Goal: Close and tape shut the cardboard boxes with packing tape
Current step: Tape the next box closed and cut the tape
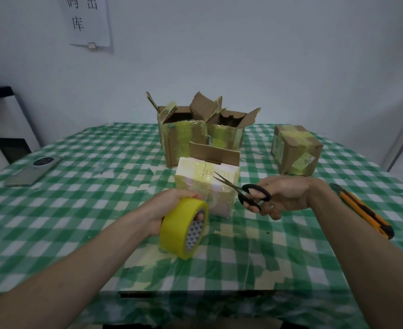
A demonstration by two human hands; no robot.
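A small cardboard box (207, 176) stands in front of me, its top covered in yellowish tape and one brown flap upright behind it. My left hand (169, 207) grips a yellow roll of packing tape (180, 230) just left of the box, and a clear strip runs from the roll onto the box's front. My right hand (281, 195) holds black-handled scissors (245, 189) with the blades parted, tips over the box's top right edge. Two open boxes (184, 136) (229, 131) stand behind. A taped box (295, 150) sits at the right.
The table wears a green-and-white checked cloth (100, 186). An orange utility knife (364, 210) lies at the right, beyond my right forearm. A phone (33, 170) lies at the far left. A white wall with a paper notice (89, 20) is behind.
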